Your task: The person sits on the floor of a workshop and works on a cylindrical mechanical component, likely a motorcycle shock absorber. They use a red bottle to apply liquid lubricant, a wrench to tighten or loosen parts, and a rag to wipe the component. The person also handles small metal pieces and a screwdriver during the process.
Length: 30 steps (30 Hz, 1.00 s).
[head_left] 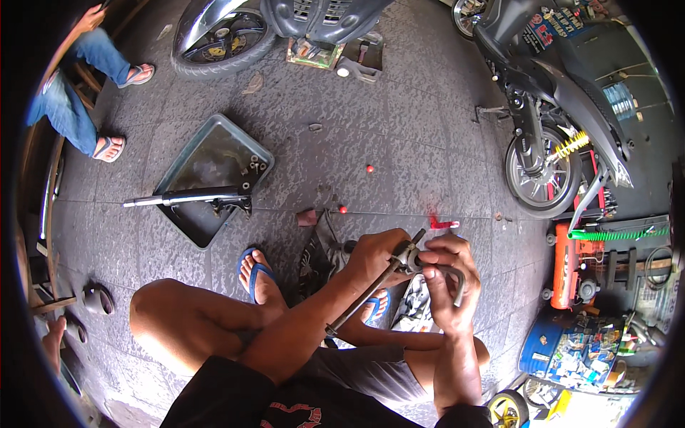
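My left hand (382,254) is closed on a round metal fitting (407,257) in front of my knees. A long thin metal rod (364,298) runs by that hand and slants down across my forearm. My right hand (451,277) grips the other side of the fitting, thumb and fingers around it. A bent grey metal bar (460,285) sticks out past the right fingers; where it joins is hidden. A dark patterned cloth (317,260) lies on the floor beside my left forearm.
A tray (175,167) holds nuts, with a fork leg (193,197) across it. Two red balls (369,169) and a red smear (441,222) mark the floor. Motorcycles (549,171) stand right and ahead. An orange tank (566,267) is at right; a person (64,107) sits far left.
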Motion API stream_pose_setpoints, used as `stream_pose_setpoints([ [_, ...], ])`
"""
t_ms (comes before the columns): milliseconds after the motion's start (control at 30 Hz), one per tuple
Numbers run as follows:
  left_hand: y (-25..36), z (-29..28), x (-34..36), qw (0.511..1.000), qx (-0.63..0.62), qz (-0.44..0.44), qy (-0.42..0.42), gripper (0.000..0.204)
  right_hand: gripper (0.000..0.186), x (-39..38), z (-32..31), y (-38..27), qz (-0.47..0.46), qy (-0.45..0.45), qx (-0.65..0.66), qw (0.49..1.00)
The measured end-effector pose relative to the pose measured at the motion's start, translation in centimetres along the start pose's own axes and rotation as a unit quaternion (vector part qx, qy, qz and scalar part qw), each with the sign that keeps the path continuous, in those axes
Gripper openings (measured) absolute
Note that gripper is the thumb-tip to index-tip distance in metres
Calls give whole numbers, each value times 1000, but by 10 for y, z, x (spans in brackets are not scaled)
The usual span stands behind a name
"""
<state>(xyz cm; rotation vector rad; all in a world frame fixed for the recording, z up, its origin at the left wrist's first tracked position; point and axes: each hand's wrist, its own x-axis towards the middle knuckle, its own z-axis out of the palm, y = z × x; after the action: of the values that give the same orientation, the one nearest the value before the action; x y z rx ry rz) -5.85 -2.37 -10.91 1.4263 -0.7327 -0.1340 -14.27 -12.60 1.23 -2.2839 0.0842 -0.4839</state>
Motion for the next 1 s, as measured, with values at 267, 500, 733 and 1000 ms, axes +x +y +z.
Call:
stream_pose_setpoints([
  [267,2,-3,-1,1000,-15,-3,-9,35,20,2,5,-2,-27,34,-29,999],
  [500,-1,0,-1,1000,-6,10,12,36,16,5,6,4,-46,31,-47,997],
  [733,1,-3,-2,1000,-16,-7,-4,36,18,0,10,-4,1,46,80,996],
  [1000,-1,1,0,1000,0,1,-7,40,21,1,5,12,-21,37,-37,998],
])
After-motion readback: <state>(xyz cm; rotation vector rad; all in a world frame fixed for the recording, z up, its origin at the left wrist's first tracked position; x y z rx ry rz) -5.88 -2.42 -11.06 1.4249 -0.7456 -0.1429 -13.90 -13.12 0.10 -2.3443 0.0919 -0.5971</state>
